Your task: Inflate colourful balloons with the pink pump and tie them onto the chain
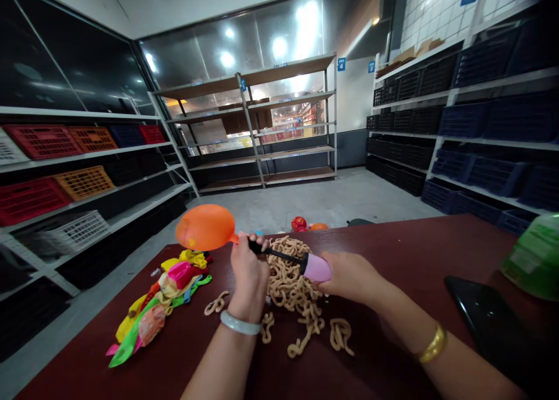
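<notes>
A hand-held balloon pump (286, 255) with a black body and a pink-purple handle end spans the space between my two hands. My left hand (250, 269) is closed around its black front part, at the neck of a partly inflated orange balloon (206, 227) that points left. My right hand (349, 278) grips the pink-purple end, with the black rod showing between the two hands. Below and behind the pump lies a heap of beige, twisted, cord-like strands (290, 292). Left of my left hand, several limp balloons (151, 304) in yellow, pink, green and red lie in a pile.
The dark red table (384, 353) carries a black phone (480, 312) and a green translucent container (533, 260) at the right. Beyond its far edge are a red patterned ball-like thing (299, 223) and another orange one (318, 227). Shelves with crates (41, 141) line the sides.
</notes>
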{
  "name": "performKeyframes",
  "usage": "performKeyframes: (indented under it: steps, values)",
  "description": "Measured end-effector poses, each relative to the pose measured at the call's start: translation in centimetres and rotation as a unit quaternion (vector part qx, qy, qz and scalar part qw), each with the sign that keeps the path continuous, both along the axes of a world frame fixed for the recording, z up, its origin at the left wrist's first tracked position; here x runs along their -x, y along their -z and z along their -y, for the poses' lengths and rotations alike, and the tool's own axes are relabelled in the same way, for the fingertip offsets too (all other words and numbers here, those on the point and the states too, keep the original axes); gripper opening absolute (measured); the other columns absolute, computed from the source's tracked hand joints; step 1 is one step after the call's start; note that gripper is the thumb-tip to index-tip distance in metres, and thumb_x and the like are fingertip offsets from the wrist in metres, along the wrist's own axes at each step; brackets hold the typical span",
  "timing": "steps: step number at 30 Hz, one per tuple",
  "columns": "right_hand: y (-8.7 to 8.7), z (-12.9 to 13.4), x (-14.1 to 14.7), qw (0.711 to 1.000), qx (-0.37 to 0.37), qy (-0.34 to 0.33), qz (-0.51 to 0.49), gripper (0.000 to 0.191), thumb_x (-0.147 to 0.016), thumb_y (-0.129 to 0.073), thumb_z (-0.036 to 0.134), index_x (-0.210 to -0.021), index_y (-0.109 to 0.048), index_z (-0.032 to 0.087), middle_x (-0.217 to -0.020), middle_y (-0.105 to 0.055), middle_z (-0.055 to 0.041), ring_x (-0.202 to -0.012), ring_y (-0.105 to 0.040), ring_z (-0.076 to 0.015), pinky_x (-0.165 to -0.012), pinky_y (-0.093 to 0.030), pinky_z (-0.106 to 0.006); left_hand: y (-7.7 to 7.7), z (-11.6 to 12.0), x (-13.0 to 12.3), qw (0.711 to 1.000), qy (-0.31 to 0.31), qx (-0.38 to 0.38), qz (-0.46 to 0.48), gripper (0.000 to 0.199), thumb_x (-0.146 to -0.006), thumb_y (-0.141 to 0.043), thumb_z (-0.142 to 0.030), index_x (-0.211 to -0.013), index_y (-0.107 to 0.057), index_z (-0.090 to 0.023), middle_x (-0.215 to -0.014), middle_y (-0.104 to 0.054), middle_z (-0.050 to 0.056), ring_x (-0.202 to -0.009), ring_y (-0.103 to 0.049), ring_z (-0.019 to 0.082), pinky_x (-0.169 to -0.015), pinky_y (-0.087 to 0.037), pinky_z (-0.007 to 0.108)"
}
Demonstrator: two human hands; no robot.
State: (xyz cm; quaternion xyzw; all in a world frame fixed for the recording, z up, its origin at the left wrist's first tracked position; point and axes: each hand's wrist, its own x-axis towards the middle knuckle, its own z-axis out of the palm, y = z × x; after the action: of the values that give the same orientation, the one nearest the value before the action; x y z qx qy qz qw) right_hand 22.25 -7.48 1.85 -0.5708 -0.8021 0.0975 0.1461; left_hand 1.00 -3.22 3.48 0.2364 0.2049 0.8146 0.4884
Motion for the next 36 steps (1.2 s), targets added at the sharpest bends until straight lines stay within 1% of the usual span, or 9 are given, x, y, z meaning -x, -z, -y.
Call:
performKeyframes:
  steps: [5,9,11,15,18,22,26,32,36]
  values:
    - [0.5,-0.5,-0.8,0.999,-0.005,0.011,0.045,0.037,-0.066,-0.067,0.049,-0.093,-0.065,0.023,-0.084,-0.072,-0.0066,-0.073,-0.066,-0.0259,-0.057,-0.035,-0.030,-0.2,-1.3,3.1,0.998,-0.056,0.005,0.014,0.029,-0.083,-0.066,-0.029,-0.075,-0.040,-0.019,-0.061,-0.045,-0.006,-0.051,-0.047,0.007,-0.050,-0.034,0.020]
    - [0.6,-0.2,0.0,1.000,0.000,0.004,0.007,0.039,-0.065,-0.069,0.050,-0.092,-0.066,0.022,-0.085,-0.072,-0.0068,-0.075,-0.066,-0.0271,-0.059,-0.040,-0.032,0.9,-0.3,-0.1,0.999,-0.022,0.005,0.023,0.032,-0.081,-0.069,-0.030,-0.074,-0.040,-0.020,-0.060,-0.045,-0.006,-0.049,-0.045,0.007,-0.047,-0.033,0.020]
    - [0.6,-0.1,0.3,0.994,0.075,-0.029,-0.072,0.038,-0.066,-0.070,0.048,-0.093,-0.066,0.023,-0.083,-0.071,-0.0042,-0.074,-0.066,-0.0244,-0.060,-0.043,-0.030,1.4,0.8,-2.3,0.999,0.024,-0.011,0.018,0.029,-0.080,-0.071,-0.029,-0.075,-0.043,-0.020,-0.061,-0.047,-0.006,-0.049,-0.046,0.007,-0.047,-0.035,0.020]
    - [0.4,-0.1,0.2,0.895,0.309,-0.122,-0.298,0.036,-0.072,-0.068,0.041,-0.100,-0.063,0.019,-0.079,-0.067,-0.0011,-0.065,-0.063,-0.0163,-0.056,-0.048,-0.025,1.4,2.3,-4.8,0.991,0.130,0.007,-0.003,0.023,-0.078,-0.072,-0.026,-0.075,-0.051,-0.017,-0.081,-0.064,0.004,-0.077,-0.065,0.017,-0.061,-0.048,0.026]
    - [0.2,0.1,0.2,0.840,0.378,-0.121,-0.370,0.037,-0.072,-0.070,0.040,-0.100,-0.061,0.017,-0.074,-0.063,0.0003,-0.058,-0.059,-0.0138,-0.052,-0.049,-0.025,0.9,2.5,-4.7,0.986,0.169,0.006,-0.011,0.025,-0.077,-0.073,-0.026,-0.070,-0.052,-0.016,-0.106,-0.068,0.013,-0.105,-0.064,0.026,-0.077,-0.052,0.035]
    - [-0.4,0.7,0.4,0.817,0.398,-0.125,-0.397,0.032,-0.073,-0.070,0.036,-0.097,-0.059,0.018,-0.069,-0.061,0.0016,-0.056,-0.057,-0.0125,-0.050,-0.047,-0.022,0.4,2.4,-4.4,0.989,0.145,0.025,-0.022,0.025,-0.078,-0.071,-0.030,-0.071,-0.052,-0.015,-0.094,-0.069,0.012,-0.078,-0.068,0.019,-0.061,-0.051,0.027]
    - [-0.9,1.2,0.6,0.817,0.401,-0.127,-0.394,0.031,-0.074,-0.070,0.038,-0.095,-0.059,0.018,-0.069,-0.060,0.0020,-0.053,-0.055,-0.0107,-0.051,-0.046,-0.022,0.1,2.8,-4.8,0.989,0.144,0.013,-0.040,0.019,-0.081,-0.068,-0.030,-0.091,-0.059,-0.017,-0.058,-0.051,-0.004,-0.041,-0.041,0.006,-0.038,-0.030,0.018]
    - [-0.6,1.2,0.7,0.829,0.395,-0.132,-0.372,0.037,-0.073,-0.072,0.043,-0.098,-0.061,0.018,-0.070,-0.062,0.0006,-0.055,-0.057,-0.0119,-0.053,-0.048,-0.023,-0.6,2.5,-3.5,0.990,0.130,0.004,-0.044,0.017,-0.083,-0.065,-0.030,-0.083,-0.056,-0.016,-0.055,-0.039,-0.006,-0.042,-0.037,0.006,-0.037,-0.028,0.018]
    - [-0.2,0.5,-0.2,0.879,0.341,-0.146,-0.300,0.038,-0.071,-0.072,0.039,-0.102,-0.064,0.017,-0.081,-0.068,-0.0027,-0.066,-0.063,-0.0162,-0.058,-0.049,-0.024,-1.4,1.0,0.6,0.998,0.053,-0.006,-0.019,0.020,-0.083,-0.067,-0.030,-0.077,-0.052,-0.017,-0.056,-0.040,-0.006,-0.044,-0.039,0.006,-0.039,-0.029,0.017]
